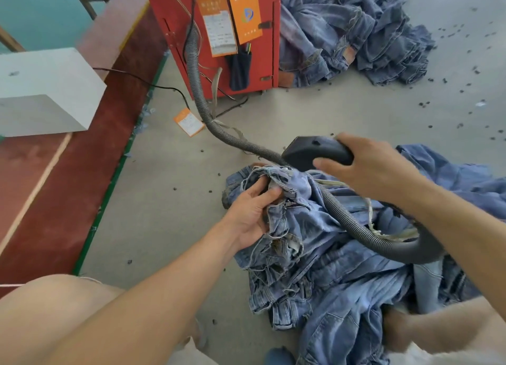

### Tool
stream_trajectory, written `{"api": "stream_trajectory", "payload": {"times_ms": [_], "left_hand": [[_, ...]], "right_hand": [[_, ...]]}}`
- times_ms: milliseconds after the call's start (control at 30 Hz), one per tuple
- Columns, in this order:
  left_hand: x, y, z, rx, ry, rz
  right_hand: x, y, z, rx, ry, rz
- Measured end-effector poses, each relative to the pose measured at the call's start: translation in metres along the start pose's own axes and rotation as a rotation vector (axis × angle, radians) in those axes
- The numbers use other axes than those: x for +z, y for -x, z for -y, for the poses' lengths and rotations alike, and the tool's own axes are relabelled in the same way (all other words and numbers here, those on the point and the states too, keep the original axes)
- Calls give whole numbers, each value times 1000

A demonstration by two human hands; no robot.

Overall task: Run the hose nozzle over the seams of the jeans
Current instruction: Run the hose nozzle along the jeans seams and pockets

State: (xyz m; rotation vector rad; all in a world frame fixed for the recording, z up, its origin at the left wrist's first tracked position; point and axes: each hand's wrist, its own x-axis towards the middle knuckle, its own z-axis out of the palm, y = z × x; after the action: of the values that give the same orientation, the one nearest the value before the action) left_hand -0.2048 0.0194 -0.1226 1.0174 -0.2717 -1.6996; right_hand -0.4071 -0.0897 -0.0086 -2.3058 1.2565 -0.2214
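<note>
The concrete floor [169,228] carries everything here: a red machine [219,36] stands toward its far edge with a heap of finished denim [356,36] beside it, and the jeans [328,255] being worked lie in a crumpled pile near the floor's near right corner, between the seated person's knees. Denim like this is likely soft and floppy but fairly heavy, so it should sag and fold wherever it is not held; the thick stitched seams and waistband look like the firmest places to grip and to pull taut. The grey ribbed hose [197,85] runs from the machine across the floor, then loops over the jeans and back up to the nozzle; it is probably light and springy and may tug against the wrist. The left hand [252,208] is clamped on a bunched, frayed edge of the jeans, fingers curled into the folds, lifting it toward the nozzle. The right hand [367,165] is wrapped round the rear of the black nozzle [315,151], a rigid shell that should be easy to steer, its mouth just above the held denim.
</note>
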Motion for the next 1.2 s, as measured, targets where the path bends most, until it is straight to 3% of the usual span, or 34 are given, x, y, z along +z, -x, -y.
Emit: {"api": "stream_trajectory", "payload": {"times_ms": [67,167,300,400,500,633,733,900,1100,1200], "left_hand": [[3,-1,1,27,3,-8],[10,-3,5,87,-41,-50],[18,-6,9,196,-213,-128],[23,-8,17,265,-283,-128],[24,-10,21,316,-365,-191],[22,-15,17,333,-364,-223],[22,-13,17,320,-430,-154],[24,-8,16,271,-400,-43],[26,-5,10,271,-477,-21],[30,-2,14,232,-467,12]], "right_hand": [[-11,2,-5,33,-58,-28],[-18,12,-2,5,-64,78],[-3,14,11,-18,102,111],[9,5,16,37,220,33],[-2,0,11,126,168,-72],[-14,15,14,41,158,61],[5,11,23,11,174,146],[-10,-7,10,97,69,-42],[-5,8,15,-9,88,118],[2,-6,18,30,82,7]]}}
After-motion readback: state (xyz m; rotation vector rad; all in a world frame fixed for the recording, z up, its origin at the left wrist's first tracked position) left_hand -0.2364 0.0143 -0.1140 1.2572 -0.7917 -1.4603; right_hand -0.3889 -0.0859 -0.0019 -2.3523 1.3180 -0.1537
